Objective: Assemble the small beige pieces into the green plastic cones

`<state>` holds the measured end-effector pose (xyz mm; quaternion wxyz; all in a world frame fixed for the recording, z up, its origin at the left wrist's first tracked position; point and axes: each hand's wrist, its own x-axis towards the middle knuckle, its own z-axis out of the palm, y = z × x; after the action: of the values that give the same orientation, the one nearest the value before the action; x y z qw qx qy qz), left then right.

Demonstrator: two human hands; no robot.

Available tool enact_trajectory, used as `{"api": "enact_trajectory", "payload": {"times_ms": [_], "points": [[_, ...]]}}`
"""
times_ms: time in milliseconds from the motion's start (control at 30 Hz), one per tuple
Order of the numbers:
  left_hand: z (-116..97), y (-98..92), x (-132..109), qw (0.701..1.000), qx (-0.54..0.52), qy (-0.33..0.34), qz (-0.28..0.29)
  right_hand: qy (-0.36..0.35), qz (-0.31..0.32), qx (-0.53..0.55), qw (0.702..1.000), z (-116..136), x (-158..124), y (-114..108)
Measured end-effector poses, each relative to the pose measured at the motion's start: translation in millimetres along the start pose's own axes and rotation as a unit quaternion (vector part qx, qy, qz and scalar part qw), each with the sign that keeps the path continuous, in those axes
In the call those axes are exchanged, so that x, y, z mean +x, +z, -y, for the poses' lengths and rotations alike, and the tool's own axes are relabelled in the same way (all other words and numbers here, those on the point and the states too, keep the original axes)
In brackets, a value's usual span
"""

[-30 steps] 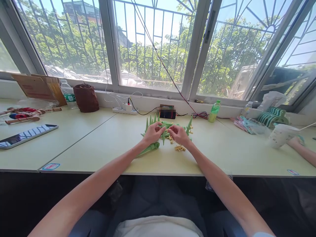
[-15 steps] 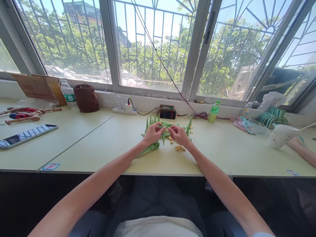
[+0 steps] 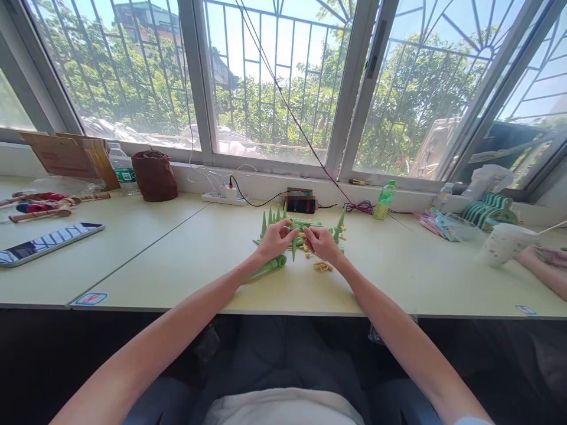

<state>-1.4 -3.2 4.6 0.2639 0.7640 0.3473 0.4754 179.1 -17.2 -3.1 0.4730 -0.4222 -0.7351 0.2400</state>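
Both my hands meet over a heap of green plastic cone spikes and small tan pieces in the middle of the pale table. My left hand is closed round a green spike that points down. My right hand pinches at the top of the same spike, fingers together; what it holds is too small to make out. One green spike lies on its side under my left wrist. Several spikes stand upright behind my hands.
A phone lies at the left, with a brown pouch, a water bottle and cardboard behind it. A power strip and a small green bottle sit by the window. Another person's hand works at the right near a white cup.
My hands have stayed almost in place, the right one shifting slightly toward the left one. The other person's hand at the right has moved a little further right.
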Motion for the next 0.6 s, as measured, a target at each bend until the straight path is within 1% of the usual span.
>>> {"api": "enact_trajectory", "payload": {"times_ms": [133, 233, 433, 600], "points": [[1.0, 0.0, 0.1, 1.0, 0.006, -0.01, -0.015, -0.017, -0.01, 0.02, 1.0, -4.2, 1.5, 1.4], [2.2, -0.4, -0.2, 1.0, 0.019, -0.002, -0.015, -0.023, -0.008, 0.02, 1.0, -5.0, 1.7, 1.9], [-0.9, -1.2, -0.8, 0.999, 0.037, 0.021, -0.01, -0.006, 0.007, -0.004, 1.0, -1.1, 0.1, 0.9], [-0.7, -0.4, 0.0, 1.0, 0.019, 0.008, -0.008, -0.006, 0.005, 0.011, 1.0, -2.2, 0.9, 1.3]]}}
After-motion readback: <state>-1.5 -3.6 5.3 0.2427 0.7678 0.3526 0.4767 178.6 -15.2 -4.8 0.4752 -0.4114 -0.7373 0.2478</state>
